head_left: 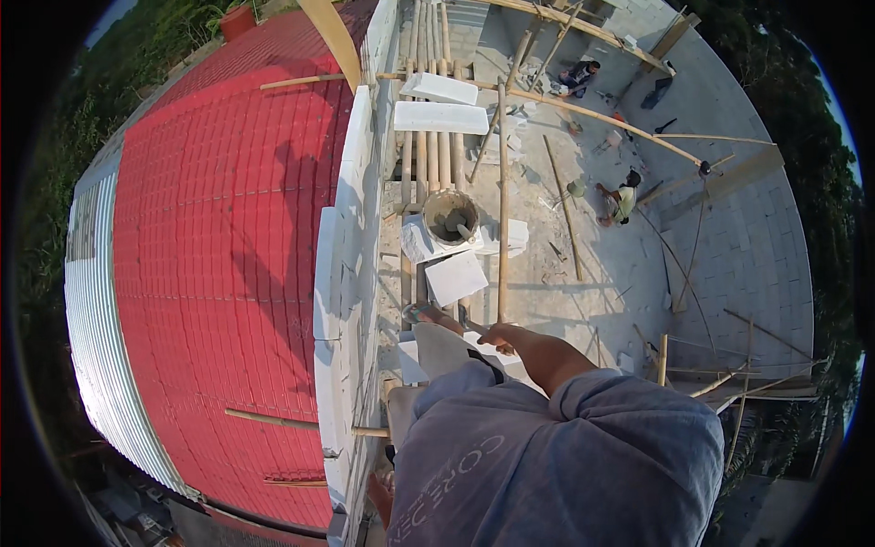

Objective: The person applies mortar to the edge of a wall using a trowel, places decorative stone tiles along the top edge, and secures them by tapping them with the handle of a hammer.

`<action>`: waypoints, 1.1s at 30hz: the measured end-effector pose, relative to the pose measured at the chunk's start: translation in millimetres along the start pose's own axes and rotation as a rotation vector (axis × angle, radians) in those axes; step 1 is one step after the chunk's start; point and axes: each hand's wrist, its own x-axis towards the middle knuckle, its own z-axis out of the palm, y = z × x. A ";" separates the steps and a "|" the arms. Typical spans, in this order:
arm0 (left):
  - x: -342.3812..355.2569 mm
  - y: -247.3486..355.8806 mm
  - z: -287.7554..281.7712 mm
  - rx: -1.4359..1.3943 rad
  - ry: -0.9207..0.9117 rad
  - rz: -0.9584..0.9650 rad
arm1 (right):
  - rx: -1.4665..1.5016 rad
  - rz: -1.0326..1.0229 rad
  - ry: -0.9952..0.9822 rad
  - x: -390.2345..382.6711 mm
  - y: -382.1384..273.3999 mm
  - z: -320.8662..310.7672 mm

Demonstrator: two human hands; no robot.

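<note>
My right hand [495, 339] is closed around the handle of a short tool [471, 323] whose kind I cannot make out. It is beside the upright-looking bamboo pole [503, 210]. A bit of bare skin [378, 495] shows at the lower left, by the white block wall [327, 264]; if it is my left hand, its fingers are hidden. Ahead of my sandaled foot [428, 314] lies a white block [456, 277]. Beyond it a bucket [451, 217] of grey mortar holds a trowel [462, 230]. Two more white blocks [441, 118] rest farther along the bamboo.
I stand high on bamboo scaffold poles [433, 164] along the wall. Left of the wall slopes a red tiled roof [219, 201]. Down on the concrete floor [583, 264] to the right, one person [622, 199] crouches and others [577, 77] are farther back. A block wall [747, 246] encloses that side.
</note>
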 end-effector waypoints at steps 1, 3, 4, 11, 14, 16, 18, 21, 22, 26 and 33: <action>-7.7 11.4 10.9 0.050 0.071 -0.006 | -0.019 -0.019 -0.016 -1.1 8.2 -0.3; -14.4 26.4 12.9 0.096 0.058 0.056 | -0.041 0.048 -0.030 -1.3 20.6 0.1; -17.8 31.5 13.4 0.128 0.048 0.112 | -0.078 0.115 -0.041 -1.9 25.3 -0.2; -6.7 49.7 -10.8 0.085 -0.024 0.128 | 0.005 0.034 -0.035 4.4 46.2 2.6; -7.7 53.6 -4.5 0.131 -0.036 0.137 | 0.140 -0.005 -0.027 4.4 49.5 -1.1; -14.1 54.6 1.3 0.143 -0.021 0.151 | 0.161 0.057 -0.026 -2.0 38.5 0.1; -22.2 50.5 6.6 0.147 -0.016 0.146 | 0.202 -0.040 -0.020 -5.9 41.8 -0.2; -46.7 48.6 13.6 0.156 0.010 0.151 | 0.207 -0.049 -0.031 -0.8 41.3 2.8; -50.3 46.1 10.7 0.178 0.018 0.161 | 0.219 -0.064 -0.035 2.5 41.5 3.6; -67.6 42.6 14.2 0.202 0.079 0.147 | 0.196 -0.030 -0.043 4.7 47.3 10.7; -35.9 -28.9 -33.9 0.142 0.090 0.118 | 0.160 0.041 -0.074 10.9 65.1 18.8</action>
